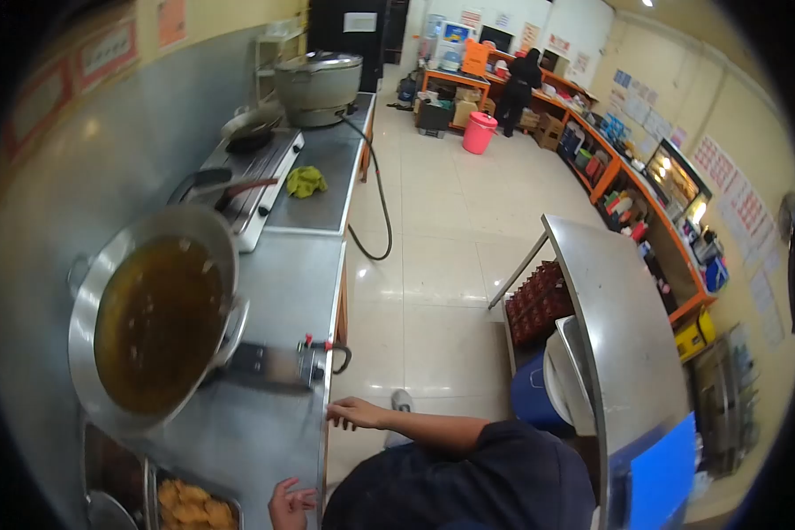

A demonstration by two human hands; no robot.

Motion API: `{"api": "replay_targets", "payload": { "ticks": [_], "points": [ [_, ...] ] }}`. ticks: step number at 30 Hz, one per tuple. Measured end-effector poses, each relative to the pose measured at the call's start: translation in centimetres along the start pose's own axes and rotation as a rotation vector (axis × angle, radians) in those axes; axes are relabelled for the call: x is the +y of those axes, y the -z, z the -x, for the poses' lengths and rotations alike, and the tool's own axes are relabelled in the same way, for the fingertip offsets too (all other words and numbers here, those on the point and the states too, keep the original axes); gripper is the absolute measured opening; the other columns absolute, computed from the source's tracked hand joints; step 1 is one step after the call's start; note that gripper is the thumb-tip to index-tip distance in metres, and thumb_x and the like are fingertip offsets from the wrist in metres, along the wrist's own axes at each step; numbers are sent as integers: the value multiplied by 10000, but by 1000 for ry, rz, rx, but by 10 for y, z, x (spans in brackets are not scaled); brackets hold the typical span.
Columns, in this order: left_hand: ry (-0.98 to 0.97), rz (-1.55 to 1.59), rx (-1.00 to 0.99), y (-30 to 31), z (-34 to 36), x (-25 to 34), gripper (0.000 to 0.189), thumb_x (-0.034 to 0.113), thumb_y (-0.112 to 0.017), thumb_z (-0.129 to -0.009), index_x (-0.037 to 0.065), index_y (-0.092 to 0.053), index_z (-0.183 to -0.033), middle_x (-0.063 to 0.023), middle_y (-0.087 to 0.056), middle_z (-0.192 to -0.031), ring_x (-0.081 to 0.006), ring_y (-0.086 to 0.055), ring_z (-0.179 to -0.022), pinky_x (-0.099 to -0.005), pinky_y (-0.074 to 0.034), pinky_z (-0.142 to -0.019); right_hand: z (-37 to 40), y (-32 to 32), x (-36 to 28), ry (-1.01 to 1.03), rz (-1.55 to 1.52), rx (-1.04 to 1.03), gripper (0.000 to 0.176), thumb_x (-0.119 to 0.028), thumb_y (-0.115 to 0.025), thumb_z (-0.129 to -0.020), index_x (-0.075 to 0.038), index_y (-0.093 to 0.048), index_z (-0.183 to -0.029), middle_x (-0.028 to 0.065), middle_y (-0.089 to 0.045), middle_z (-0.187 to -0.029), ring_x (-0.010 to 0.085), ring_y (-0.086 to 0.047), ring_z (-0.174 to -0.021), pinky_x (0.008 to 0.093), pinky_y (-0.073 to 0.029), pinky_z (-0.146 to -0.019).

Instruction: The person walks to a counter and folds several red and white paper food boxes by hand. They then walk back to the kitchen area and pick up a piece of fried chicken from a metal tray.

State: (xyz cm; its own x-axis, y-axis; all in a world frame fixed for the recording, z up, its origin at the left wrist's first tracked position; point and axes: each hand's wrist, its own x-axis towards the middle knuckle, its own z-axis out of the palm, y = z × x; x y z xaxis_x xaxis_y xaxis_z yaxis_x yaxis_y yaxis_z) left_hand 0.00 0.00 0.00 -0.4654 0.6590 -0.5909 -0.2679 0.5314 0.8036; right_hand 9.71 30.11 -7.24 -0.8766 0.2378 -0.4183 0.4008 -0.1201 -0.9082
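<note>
Left hand: the left hand point(291, 505) is at the near end of the scene, beside the right edge of the bench point(287, 274); its fingers are bent and a little apart, and I see nothing held.
Right hand: the right hand point(355, 413) is farther than the left one, at the same edge; its fingers are loosely spread and bent, with no object seen in them. I cannot tell if it touches the edge.
Wok: the large wok point(81, 340) with brown oil point(159, 322) is on the left of the bench, to the left of both hands and well apart from them.
Burner: the dark burner point(274, 367) sits at the right side of the wok, nearest to the right hand; it looks blurred.
Tray: a metal tray point(238, 514) with golden fried pieces point(193, 508) is at the near left, to the left of the left hand.
Stove: farther along is a flat stove point(278, 177), with a yellow-green cloth point(306, 182) at its right.
Pot: a big lidded pot point(318, 88) stands beyond the stove.
Person: another person point(521, 88) in dark clothes stands at the far counter point(605, 183).
</note>
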Motion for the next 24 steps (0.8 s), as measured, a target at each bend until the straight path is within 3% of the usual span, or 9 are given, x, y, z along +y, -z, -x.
{"api": "replay_targets", "payload": {
  "ticks": [2,3,5,9,11,14,17,21,24],
  "points": [
    [-301,-406,30,19,-10,26,439,157,-483,-918,89,-427,-1348,-177,-614,-1135,-218,-612,-919,-322,-481,-804,-15,-2,6,49,-49,82,543,-525,-409,-931,-36,-632,-1012,78,-613,-842,158,-577,-668,284,-480,-543],
    [-258,-382,-23,-78,-21,47,439,157,-483,-918,89,-427,-1348,-177,-614,-1135,-218,-612,-919,-322,-481,-804,50,82,39,-58,-72,153,537,-516,-408,-933,-34,-634,-1003,79,-617,-835,156,-575,-666,284,-480,-542],
    [-114,-1,-126,-96,-63,72,386,172,-500,-901,-15,-510,-1239,-176,-617,-1131,-280,-608,-909,-335,-479,-796,45,130,43,-45,-118,240,531,-507,-406,-935,-32,-636,-994,81,-622,-828,155,-574,-665,284,-479,-541],
    [-204,-540,-89,-143,-123,150,403,222,-549,-889,-18,-525,-1212,-199,-589,-1170,-322,-586,-998,-367,-463,-859,67,215,61,-65,-151,485,508,-475,-433,-932,-14,-638,-988,83,-635,-797,154,-582,-680,282,-482,-585],
    [-503,-843,-77,-171,-163,166,393,209,-641,-830,28,-534,-1162,-193,-615,-1098,-321,-611,-981,-388,-481,-853,85,255,65,-82,-149,572,498,-463,-448,-930,-6,-639,-982,87,-641,-792,158,-591,-692,283,-485,-608],
    [-647,-1137,-58,-210,-188,208,366,203,-646,-815,18,-561,-1119,-189,-620,-1066,-329,-610,-967,-386,-478,-838,104,303,62,-119,-154,770,470,-429,-486,-917,8,-655,-942,109,-660,-802,178,-621,-744,307,-492,-679],
    [-453,-904,-119,-236,-190,246,397,222,-647,-813,25,-552,-1144,-187,-577,-1134,-337,-566,-1035,-407,-450,-876,102,340,67,-149,-87,782,445,-439,-496,-914,-25,-647,-977,59,-637,-804,136,-578,-700,270,-468,-591],
    [-479,-893,-51,-235,-192,225,404,253,-667,-807,18,-568,-1120,-183,-620,-1064,-335,-591,-1004,-399,-458,-879,78,363,65,-99,157,799,430,-407,-535,-885,4,-654,-938,158,-670,-826,274,-642,-789,367,-495,-734],
    [-611,-1201,-47,-216,-183,191,326,174,-629,-839,2,-568,-1109,-186,-637,-1036,-297,-642,-913,-362,-498,-822,54,356,64,-48,276,763,403,-388,-545,-889,-1,-655,-928,165,-674,-873,267,-642,-827,362,-497,-756]
  ]
}}
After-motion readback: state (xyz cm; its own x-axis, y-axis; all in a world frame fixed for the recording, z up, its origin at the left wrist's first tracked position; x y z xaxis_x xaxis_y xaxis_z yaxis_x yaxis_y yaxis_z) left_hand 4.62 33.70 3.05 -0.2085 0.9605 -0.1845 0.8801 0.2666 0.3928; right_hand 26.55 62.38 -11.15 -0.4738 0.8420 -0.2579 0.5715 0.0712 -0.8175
